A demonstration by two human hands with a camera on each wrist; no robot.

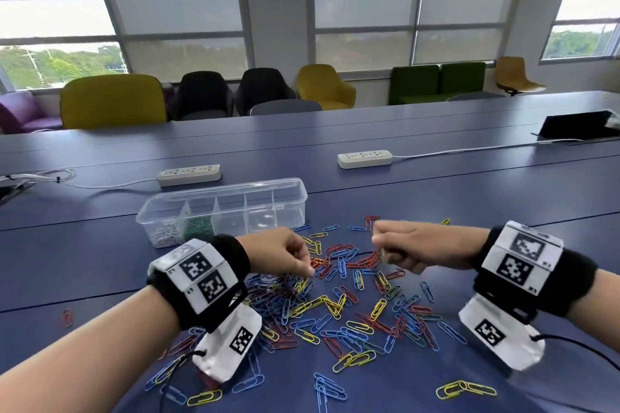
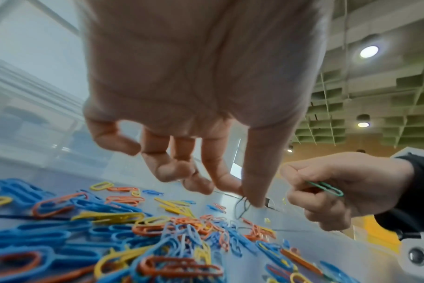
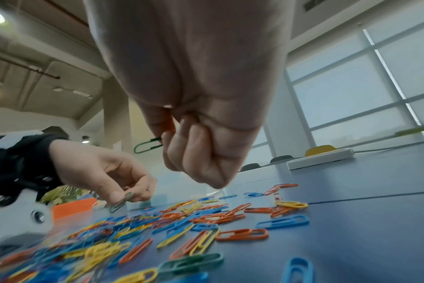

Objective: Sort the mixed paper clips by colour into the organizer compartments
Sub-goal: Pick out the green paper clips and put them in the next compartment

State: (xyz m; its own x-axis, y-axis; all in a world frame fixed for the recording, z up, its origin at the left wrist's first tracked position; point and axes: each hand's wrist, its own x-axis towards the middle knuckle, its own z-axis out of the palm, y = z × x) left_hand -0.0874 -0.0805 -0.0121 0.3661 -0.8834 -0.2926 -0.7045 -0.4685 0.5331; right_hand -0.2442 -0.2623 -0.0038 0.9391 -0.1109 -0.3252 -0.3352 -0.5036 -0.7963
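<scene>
Left grip (image 3: 124,183) pinches green clip (image 3: 121,202) | right grip (image 3: 196,153) clutches green clips (image 3: 147,145) | organizer (image 1: 292,193) beyond pile (image 1: 335,305)

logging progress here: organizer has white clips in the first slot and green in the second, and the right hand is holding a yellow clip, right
Not quite: the clip pinched in the right hand is green, not yellow, as the right wrist view shows. The rest holds: the organizer has white clips in its first slot and green clips in the second.

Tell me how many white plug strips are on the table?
2. One power strip lies behind the clear organizer, toward the left. The other power strip lies farther right and farther back. More could sit outside the picture.
</scene>
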